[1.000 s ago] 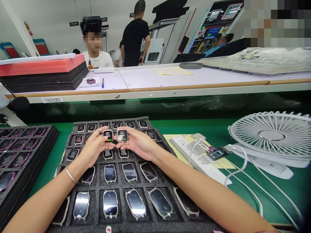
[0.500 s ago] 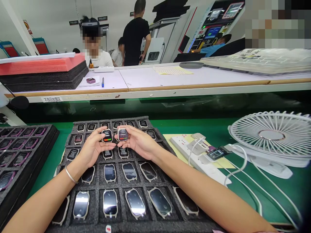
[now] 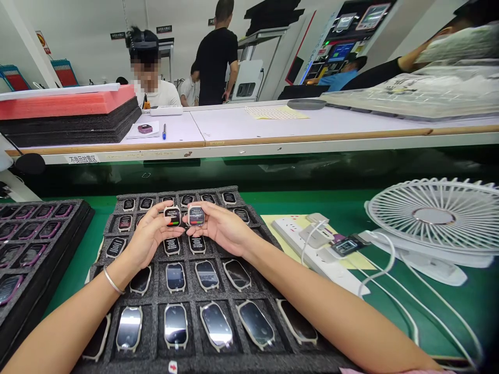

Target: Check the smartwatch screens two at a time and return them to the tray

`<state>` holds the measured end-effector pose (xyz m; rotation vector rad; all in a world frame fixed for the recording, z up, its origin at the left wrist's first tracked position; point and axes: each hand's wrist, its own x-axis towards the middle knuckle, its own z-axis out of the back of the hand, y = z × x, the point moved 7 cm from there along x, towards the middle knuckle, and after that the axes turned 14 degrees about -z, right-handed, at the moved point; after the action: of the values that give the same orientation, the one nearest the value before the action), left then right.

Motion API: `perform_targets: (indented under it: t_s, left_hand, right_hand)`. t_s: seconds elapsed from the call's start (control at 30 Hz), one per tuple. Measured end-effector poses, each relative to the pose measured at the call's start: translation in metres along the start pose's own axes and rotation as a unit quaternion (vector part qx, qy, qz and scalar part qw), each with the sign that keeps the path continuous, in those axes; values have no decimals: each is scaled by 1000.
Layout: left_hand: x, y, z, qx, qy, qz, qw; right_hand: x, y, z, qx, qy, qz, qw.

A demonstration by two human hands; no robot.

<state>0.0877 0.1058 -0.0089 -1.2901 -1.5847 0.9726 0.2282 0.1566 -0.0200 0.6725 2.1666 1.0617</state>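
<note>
My left hand [image 3: 147,236] pinches a small smartwatch body [image 3: 172,216] with a lit screen. My right hand [image 3: 221,227] grips a second watch body [image 3: 196,216], its screen also lit. Both are held side by side just above the far rows of a dark foam tray [image 3: 156,291]. The tray holds several more watch bodies in its pockets, lit ones in the far rows and dark-screened ones [image 3: 175,324] near me. A silver bangle [image 3: 111,280] sits on my left wrist.
A second foam tray [image 3: 27,234] of watches lies at left. A power strip [image 3: 307,249] with white cables and a white fan [image 3: 432,218] lie at right on the green mat. Behind runs a white bench with stacked foam [image 3: 70,117]. People sit and stand beyond it.
Both hands have kept the two watches together, shifting them only slightly. The red and green marks on the screens changed a little.
</note>
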Motion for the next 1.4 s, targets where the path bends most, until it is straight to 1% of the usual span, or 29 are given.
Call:
perform_targets:
  t_s: [0.1, 0.27, 0.5, 0.8, 1.0, 1.17, 1.4]
  left_hand:
    - [0, -2, 0, 11, 3, -14, 1000]
    - [0, -9, -1, 40, 9, -47, 998]
    - [0, -13, -1, 56, 3, -60, 997]
    - [0, -13, 0, 65, 8, -70, 995]
    - [2, -11, -1, 77, 20, -89, 993]
    - [3, -11, -2, 79, 25, -91, 992]
    - [2, -14, -3, 85, 21, -102, 991]
  right_hand:
    - [-1, 1, -2, -3, 9, 4, 1000]
    - [-6, 7, -7, -7, 28, 31, 999]
    - [-12, 11, -11, -9, 49, 53, 997]
    - [-14, 10, -11, -22, 48, 50, 997]
    - [-14, 10, -11, -53, 47, 64, 995]
    - [-15, 10, -12, -66, 50, 78, 993]
    - [-15, 10, -13, -74, 55, 88, 992]
